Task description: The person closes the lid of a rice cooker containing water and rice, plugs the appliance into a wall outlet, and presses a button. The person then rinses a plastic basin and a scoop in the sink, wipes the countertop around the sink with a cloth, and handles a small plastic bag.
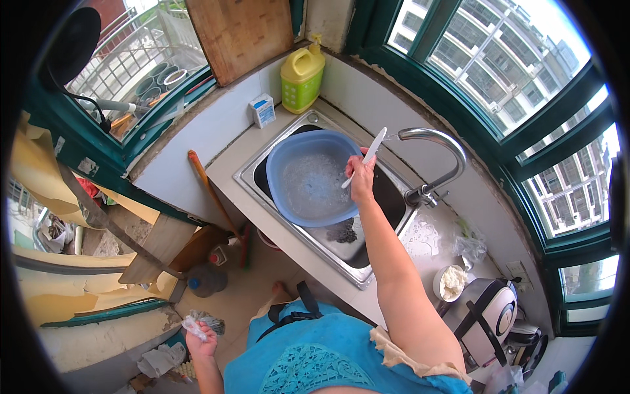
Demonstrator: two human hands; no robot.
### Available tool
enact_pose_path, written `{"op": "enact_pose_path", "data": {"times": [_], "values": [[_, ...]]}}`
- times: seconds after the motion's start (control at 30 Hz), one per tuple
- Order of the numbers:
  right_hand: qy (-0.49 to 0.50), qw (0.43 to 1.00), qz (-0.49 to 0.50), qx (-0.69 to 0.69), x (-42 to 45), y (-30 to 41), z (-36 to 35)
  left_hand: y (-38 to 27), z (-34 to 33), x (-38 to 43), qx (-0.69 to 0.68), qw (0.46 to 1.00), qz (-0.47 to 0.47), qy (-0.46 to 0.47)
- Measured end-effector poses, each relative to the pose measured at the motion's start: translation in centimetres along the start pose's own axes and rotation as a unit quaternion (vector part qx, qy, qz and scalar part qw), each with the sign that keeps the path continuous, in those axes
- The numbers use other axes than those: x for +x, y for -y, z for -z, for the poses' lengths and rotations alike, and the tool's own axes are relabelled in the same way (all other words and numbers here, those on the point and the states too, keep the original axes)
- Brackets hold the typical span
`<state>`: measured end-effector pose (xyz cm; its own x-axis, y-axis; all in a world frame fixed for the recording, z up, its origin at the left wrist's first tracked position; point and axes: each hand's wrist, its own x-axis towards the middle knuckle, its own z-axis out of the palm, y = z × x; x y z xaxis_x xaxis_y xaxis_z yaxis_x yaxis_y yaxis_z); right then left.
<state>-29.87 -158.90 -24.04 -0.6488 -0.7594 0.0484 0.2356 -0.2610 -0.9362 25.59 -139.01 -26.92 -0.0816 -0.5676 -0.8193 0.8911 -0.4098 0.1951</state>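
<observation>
My right hand grips a white plastic knife or spatula beside the rim of a blue plastic basin. The basin holds cloudy, bubbly water and rests over a stainless steel sink. Water runs from the curved chrome faucet next to the white tool's tip. Low on the left, my left hand is closed on a crumpled clear plastic bag. Dark wet bits lie on the sink's bottom near the basin.
A yellow-green jug and a small box stand behind the sink. On the right counter are a bowl of white food, a plastic bag and a white appliance. A wooden handle leans at the left; a large bottle stands below.
</observation>
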Motion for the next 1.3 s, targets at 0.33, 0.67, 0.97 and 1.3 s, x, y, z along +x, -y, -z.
{"op": "enact_pose_path", "data": {"times": [0.33,0.67,0.97,1.3], "values": [[0.089,0.984,-0.07,0.14,3.6,1.9,1.2,-0.6,0.4,0.2,0.023,0.999,0.01,0.043],[0.085,0.975,-0.016,0.202,7.2,5.0,-1.3,-0.8,1.0,-1.0,0.014,1.0,-0.021,-0.012],[-0.019,0.993,0.034,-0.108,0.9,-1.6,2.5,-0.7,1.3,0.5,0.035,0.999,-0.003,0.014],[-0.052,0.997,0.016,-0.049,0.5,0.9,2.9,-1.1,0.3,1.3,0.014,0.999,0.029,0.019]]}}
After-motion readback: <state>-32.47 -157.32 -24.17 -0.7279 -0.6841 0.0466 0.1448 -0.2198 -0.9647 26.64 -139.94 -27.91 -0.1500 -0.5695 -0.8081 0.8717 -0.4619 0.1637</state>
